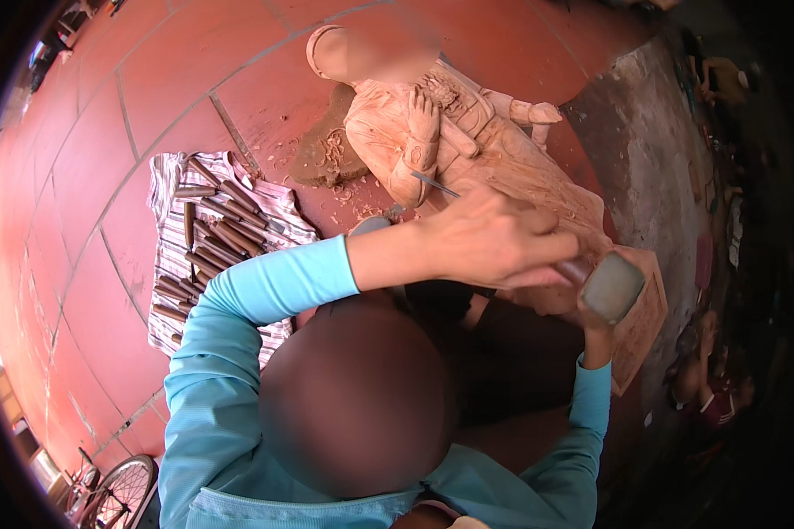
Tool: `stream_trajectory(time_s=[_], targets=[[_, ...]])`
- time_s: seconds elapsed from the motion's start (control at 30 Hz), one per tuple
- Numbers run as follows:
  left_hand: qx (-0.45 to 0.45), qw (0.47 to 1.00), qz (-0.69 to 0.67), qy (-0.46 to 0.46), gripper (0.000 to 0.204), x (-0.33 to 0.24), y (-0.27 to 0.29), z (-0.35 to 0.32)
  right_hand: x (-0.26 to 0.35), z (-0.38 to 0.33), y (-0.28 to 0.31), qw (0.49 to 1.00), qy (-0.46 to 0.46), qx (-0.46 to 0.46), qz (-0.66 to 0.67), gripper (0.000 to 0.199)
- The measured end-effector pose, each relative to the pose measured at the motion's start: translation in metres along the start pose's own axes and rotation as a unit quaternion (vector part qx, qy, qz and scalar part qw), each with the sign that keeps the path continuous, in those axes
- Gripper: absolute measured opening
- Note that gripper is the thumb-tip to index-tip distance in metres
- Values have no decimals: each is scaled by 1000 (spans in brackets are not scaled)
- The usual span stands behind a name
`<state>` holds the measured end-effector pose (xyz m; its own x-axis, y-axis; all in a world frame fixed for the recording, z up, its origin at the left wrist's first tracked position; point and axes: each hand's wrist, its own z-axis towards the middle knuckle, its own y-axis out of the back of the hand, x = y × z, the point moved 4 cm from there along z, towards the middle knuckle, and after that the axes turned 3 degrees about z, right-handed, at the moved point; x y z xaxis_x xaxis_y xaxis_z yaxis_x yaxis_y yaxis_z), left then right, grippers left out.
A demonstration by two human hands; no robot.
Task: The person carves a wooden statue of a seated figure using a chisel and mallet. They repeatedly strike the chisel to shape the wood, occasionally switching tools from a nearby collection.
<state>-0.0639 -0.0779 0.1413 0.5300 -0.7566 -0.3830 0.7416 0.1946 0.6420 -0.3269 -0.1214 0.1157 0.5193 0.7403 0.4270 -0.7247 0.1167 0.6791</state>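
My left hand (503, 238) is closed around a chisel. The chisel's thin steel blade (434, 183) points up and left to the folded arm of a carved wooden figure (520, 163). Its brown handle (573, 269) comes out on the right of the hand. Against or just over the handle's end is a mallet (613, 289), its squarish grey-green head facing up. My right hand (596, 323) is below the mallet head and mostly hidden by it, apparently gripping the mallet. The figure lies on its back, with long carved robes and a flat base (640, 331) near my right forearm.
Several wooden-handled carving tools (225, 234) lie on a striped cloth (300, 220) at the left. Wood shavings (331, 150) are scattered on a brown pad and the red tiled floor (88, 203). Rough grey concrete (648, 141) borders the right; a bicycle wheel (125, 494) shows lower left.
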Motion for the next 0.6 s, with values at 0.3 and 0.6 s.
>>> stream_trajectory(time_s=[0.3,0.6], targets=[[-20,997,50,-50,21,12,-32,-18,38,1,-20,985,108,-35,-132,46],[-104,993,10,-61,22,13,-42,-30,45,0,-33,981,135,-6,-136,48]])
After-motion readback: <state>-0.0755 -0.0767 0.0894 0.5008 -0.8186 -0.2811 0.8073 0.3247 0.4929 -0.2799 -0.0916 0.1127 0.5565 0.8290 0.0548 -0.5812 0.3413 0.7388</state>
